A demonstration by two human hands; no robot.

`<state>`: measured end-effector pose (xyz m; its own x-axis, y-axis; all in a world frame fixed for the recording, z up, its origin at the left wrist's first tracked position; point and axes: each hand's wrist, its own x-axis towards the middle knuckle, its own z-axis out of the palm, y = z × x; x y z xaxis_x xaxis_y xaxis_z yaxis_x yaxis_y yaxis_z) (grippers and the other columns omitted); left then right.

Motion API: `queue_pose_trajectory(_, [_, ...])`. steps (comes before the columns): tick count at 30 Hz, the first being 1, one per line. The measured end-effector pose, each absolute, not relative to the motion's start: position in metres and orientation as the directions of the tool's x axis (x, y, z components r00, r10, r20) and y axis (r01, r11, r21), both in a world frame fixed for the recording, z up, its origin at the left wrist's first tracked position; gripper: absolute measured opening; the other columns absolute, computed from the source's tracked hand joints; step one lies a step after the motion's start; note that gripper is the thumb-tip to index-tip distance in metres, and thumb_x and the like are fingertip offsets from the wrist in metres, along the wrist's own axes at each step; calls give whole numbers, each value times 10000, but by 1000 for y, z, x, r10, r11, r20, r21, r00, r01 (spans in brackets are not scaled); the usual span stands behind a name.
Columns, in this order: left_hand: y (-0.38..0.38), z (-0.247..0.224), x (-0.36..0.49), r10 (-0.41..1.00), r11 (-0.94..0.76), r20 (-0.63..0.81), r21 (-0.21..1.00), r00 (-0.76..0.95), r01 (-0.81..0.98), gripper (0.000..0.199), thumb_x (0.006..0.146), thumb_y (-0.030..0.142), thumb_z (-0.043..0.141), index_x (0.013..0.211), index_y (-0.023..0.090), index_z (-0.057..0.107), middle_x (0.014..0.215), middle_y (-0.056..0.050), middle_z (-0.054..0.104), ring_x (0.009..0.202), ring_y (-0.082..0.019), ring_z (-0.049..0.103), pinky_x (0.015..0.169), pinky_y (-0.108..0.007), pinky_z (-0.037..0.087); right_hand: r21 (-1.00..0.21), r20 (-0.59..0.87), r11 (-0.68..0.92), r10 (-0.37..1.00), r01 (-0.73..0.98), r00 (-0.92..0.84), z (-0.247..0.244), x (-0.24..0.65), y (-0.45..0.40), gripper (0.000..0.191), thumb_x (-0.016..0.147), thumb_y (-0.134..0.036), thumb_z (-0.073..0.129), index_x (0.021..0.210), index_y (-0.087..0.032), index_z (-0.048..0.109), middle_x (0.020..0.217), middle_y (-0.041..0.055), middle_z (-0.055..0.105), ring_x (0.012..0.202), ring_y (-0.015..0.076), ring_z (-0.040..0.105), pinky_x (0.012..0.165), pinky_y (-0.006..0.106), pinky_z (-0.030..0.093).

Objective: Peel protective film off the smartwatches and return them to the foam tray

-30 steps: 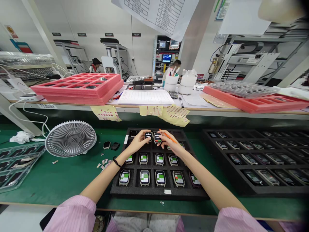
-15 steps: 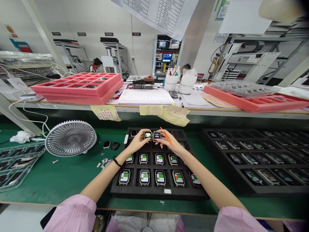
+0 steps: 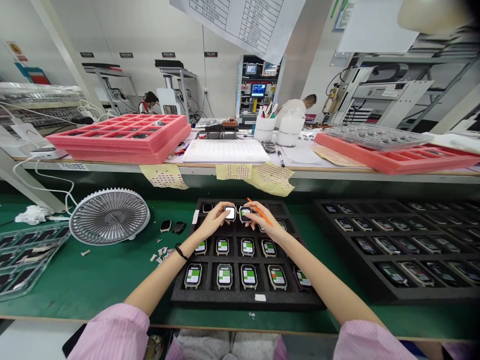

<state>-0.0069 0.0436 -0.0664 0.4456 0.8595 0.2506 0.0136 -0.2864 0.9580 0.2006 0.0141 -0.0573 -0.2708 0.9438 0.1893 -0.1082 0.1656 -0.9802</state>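
Note:
My left hand (image 3: pixel 216 220) is closed around a smartwatch case (image 3: pixel 230 213) whose screen glows white. Beside it, my right hand (image 3: pixel 264 217) grips a second smartwatch case (image 3: pixel 245 213) showing green and white blocks, its thumb on the screen. A thin orange stick (image 3: pixel 260 210), perhaps a pen, is also tucked in the right hand's fingers. Both hands hover over the back rows of a black foam tray (image 3: pixel 240 298). Several strapless watches with lit green-and-white screens, such as the front-row watch (image 3: pixel 249 276), lie in its compartments. The hands hide part of the back rows.
A white round fan (image 3: pixel 109 216) stands left, near two loose watches (image 3: pixel 165 226) and small paper scraps (image 3: pixel 162 255). Another black tray (image 3: pixel 352 260) of watches lies right, a clear tray (image 3: pixel 33 255) far left. Pink foam trays (image 3: pixel 123 145) rest on the shelf above.
The left watch's screen has gone from green blocks to white. The right watch's dark screen now shows green and white, with the thumb on it. A person behind the shelf shows more.

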Motion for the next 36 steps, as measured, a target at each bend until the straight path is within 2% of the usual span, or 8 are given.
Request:
queue_pose_trajectory(4, [41,-65,-6,862,-292,258,956,435,12,378,815,340,611,1148,188,517,1082,-73,595,826,-156,599,654,-251,489,-981,177,141,935,-136,-306,-56,200,14,365,752,-343,703,1053,-238,526,1000,39,577,701,151,661,467,221,468])
queue_pose_trajectory(6, [40,-64,-6,861,-311,272,950,429,22,410,781,310,652,1145,188,508,1118,-86,587,950,-192,591,751,-288,503,-979,184,147,930,-138,-317,-56,200,14,424,718,-325,733,1069,-244,508,1039,46,563,730,160,664,468,218,469])
queue_pose_trajectory(8, [40,-64,-6,859,-327,281,944,427,37,426,765,293,670,1142,182,506,1108,-91,591,984,-203,583,784,-305,503,-978,193,158,930,-133,-314,-56,200,14,444,701,-313,747,1066,-244,503,1036,45,559,727,158,662,468,217,469])
queue_pose_trajectory(13, [41,-63,-5,873,-308,265,951,410,41,387,786,346,644,1107,164,527,1019,-77,613,777,-147,601,661,-271,519,-980,191,166,941,-114,-279,-56,200,15,371,732,-334,717,1035,-229,530,968,37,580,652,148,657,453,228,458])
queue_pose_trajectory(19, [41,-61,-5,891,-272,229,961,392,56,338,812,449,594,987,160,596,827,-30,612,641,-121,563,509,-219,485,-990,132,118,974,-81,-187,-53,199,14,265,771,-395,666,934,-203,584,679,-26,571,500,126,600,403,220,412])
queue_pose_trajectory(21, [40,-59,-5,893,-268,223,961,391,65,335,821,465,580,960,162,606,799,-22,603,626,-118,552,480,-207,471,-993,111,102,980,-63,-166,-51,198,13,249,767,-404,666,894,-204,590,637,-34,568,465,117,579,393,217,399])
queue_pose_trajectory(27, [38,-56,-5,897,-259,208,962,390,84,329,848,469,540,959,167,608,795,-18,603,607,-110,543,451,-191,431,-992,118,109,979,-63,-166,-50,198,12,244,783,-413,651,895,-206,590,638,-31,584,474,113,581,401,212,403])
queue_pose_trajectory(36, [41,-63,-6,876,-296,253,954,410,44,382,816,409,594,1116,175,555,1065,-79,617,676,-100,548,501,-186,433,-983,177,161,960,-86,-217,-51,201,12,311,762,-387,682,989,-212,561,827,2,609,570,120,630,419,208,429])
